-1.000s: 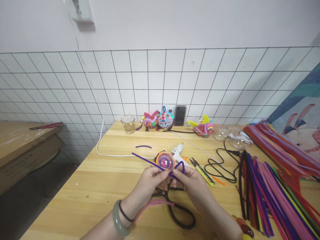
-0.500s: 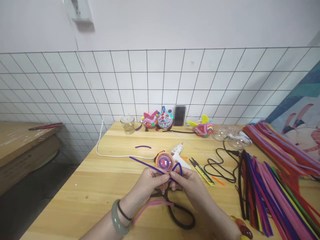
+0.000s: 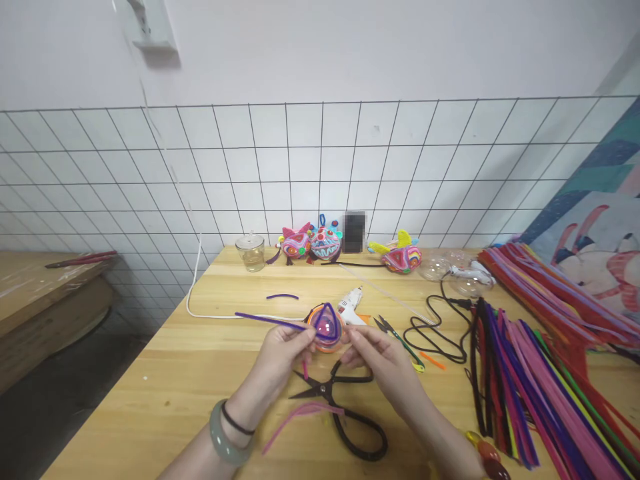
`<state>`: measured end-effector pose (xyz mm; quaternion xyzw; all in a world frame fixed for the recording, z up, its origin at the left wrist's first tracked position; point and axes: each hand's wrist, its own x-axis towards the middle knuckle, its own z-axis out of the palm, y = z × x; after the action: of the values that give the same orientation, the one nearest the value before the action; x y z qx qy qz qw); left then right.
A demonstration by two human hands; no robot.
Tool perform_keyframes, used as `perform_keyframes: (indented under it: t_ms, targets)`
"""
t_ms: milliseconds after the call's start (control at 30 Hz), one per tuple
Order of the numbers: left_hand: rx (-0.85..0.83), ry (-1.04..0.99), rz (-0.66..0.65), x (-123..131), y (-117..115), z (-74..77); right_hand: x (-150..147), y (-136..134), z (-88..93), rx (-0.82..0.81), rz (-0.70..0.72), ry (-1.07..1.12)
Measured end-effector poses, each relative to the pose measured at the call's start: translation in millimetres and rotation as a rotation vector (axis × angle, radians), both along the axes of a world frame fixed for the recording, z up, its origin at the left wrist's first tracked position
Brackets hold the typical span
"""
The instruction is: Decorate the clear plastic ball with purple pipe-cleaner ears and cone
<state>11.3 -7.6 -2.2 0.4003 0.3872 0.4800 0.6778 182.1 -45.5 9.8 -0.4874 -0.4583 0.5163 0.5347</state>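
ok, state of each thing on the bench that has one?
Purple pipe cleaner: bent into a triangular loop against the ball, pinched by left hand and right hand.
Scissors: open, flat on the table.
Glue gun: lying on its side.
Jar: upright, lid on.
Black cable: loose tangle.

White wall [image 3: 350,47], black-grouted white tiles [image 3: 300,173] below, pale wooden table [image 3: 200,373], low brown bench [image 3: 30,293] at left, dark floor [image 3: 60,407], painted panel [image 3: 595,233] at right, even light.
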Motion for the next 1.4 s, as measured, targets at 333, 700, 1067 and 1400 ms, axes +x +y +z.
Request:
perform_keyframes:
  t_ms: [333, 700, 1067, 1400]
  targets:
    - [-0.119, -0.280, 0.279, -22.1, 23.9, 0.7, 66.0, 26.9, -7.7, 0.175, -0.374, -0.290]
    - [-0.124, -0.263, 0.308, -23.0, 28.2, -8.0, 41.4, 31.2, -36.3, 0.249, -0.193, -1.041]
    - [-0.101, -0.229, 0.255, -17.3, 22.8, -8.1, 37.8, 46.9, -49.1, 0.244, -0.098, -1.470]
    - [-0.064, -0.228, 0.215, -17.3, 21.2, -9.2, 60.7, 48.1, -46.3, 0.190, -0.311, -1.365]
